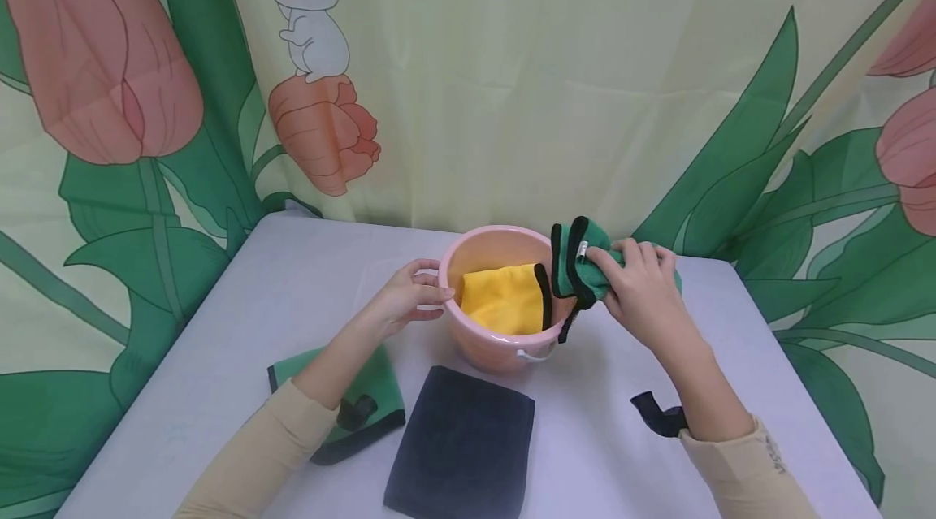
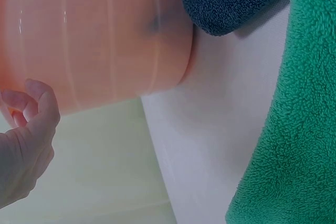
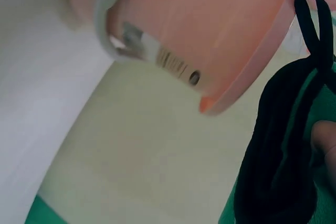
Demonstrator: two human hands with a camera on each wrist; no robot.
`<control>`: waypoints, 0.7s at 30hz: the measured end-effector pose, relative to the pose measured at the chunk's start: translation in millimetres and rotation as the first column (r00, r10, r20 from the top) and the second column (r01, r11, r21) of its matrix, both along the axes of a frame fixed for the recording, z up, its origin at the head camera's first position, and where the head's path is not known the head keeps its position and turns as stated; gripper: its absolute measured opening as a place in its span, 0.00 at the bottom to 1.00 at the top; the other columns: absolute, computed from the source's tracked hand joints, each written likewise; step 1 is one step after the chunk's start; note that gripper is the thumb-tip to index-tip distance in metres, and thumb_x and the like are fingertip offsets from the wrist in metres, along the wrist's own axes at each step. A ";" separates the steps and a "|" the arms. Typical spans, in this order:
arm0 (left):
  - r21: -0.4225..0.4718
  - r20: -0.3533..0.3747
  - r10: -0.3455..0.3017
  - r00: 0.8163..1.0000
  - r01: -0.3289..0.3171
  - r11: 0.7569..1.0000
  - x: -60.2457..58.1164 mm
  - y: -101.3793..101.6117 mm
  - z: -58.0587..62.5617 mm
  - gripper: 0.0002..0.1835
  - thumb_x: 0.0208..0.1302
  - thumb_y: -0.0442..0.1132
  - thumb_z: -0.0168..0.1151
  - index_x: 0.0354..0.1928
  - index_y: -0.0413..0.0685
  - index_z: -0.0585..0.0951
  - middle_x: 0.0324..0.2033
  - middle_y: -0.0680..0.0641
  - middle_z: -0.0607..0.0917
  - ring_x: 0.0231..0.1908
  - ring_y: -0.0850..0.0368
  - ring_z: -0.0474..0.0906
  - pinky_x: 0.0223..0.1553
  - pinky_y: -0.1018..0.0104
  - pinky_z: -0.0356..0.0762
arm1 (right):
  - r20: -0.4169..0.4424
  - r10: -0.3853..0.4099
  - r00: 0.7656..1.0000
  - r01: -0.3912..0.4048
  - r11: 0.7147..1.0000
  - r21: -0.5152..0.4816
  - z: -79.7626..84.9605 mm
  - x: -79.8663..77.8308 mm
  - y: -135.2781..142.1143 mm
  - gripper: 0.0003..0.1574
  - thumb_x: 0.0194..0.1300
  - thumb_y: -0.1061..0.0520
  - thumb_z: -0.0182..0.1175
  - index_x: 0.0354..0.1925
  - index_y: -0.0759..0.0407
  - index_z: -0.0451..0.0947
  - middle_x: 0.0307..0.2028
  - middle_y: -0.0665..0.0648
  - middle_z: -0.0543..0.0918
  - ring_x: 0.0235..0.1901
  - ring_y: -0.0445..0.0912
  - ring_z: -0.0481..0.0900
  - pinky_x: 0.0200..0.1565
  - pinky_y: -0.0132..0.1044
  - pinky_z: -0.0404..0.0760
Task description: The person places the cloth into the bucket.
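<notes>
A pink bucket (image 1: 478, 340) stands at the back middle of the table, a folded yellow towel (image 1: 503, 300) with black edging inside it. At the bucket's left rim, my left hand (image 1: 409, 296) grips with the thumb over the edge and bent fingers outside; these fingers show against the pink wall in the left wrist view. My right hand (image 1: 647, 287) holds a folded green towel (image 1: 574, 263) by its right part, just beside the right rim. This towel has black edging, a small white tag and a black loop that hangs against the bucket's rim.
Another green towel (image 1: 383, 389) with black edging lies under my left forearm. A dark grey towel (image 1: 464, 446) lies flat in front of the bucket. The bucket's white handle (image 1: 537, 355) hangs at its front right. A printed curtain (image 1: 512, 97) rises behind the table.
</notes>
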State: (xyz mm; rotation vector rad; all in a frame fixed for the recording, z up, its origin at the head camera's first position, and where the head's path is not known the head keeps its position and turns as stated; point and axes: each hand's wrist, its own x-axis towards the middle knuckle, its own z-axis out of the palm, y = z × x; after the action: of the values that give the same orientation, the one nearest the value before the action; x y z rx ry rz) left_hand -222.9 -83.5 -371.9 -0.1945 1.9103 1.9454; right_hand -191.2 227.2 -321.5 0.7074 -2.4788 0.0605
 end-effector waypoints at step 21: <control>0.037 -0.004 -0.011 1.000 0.012 0.999 1.3 -2.3 1.4 0.32 0.55 0.31 0.63 0.61 0.45 0.62 0.47 0.39 0.74 0.36 0.53 0.77 0.47 0.53 0.76 | 0.244 0.175 0.954 -0.222 0.959 0.179 -31.1 -53.7 -92.6 0.26 0.56 0.59 0.63 0.53 0.47 0.70 0.43 0.62 0.73 0.48 0.57 0.68 0.46 0.53 0.65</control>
State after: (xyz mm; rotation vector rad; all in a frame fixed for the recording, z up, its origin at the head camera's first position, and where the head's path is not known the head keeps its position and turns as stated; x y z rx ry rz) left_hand -221.6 -85.8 -370.4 -0.1693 1.8721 1.9730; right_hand -244.9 134.5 -352.6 1.0935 -2.6454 -0.0425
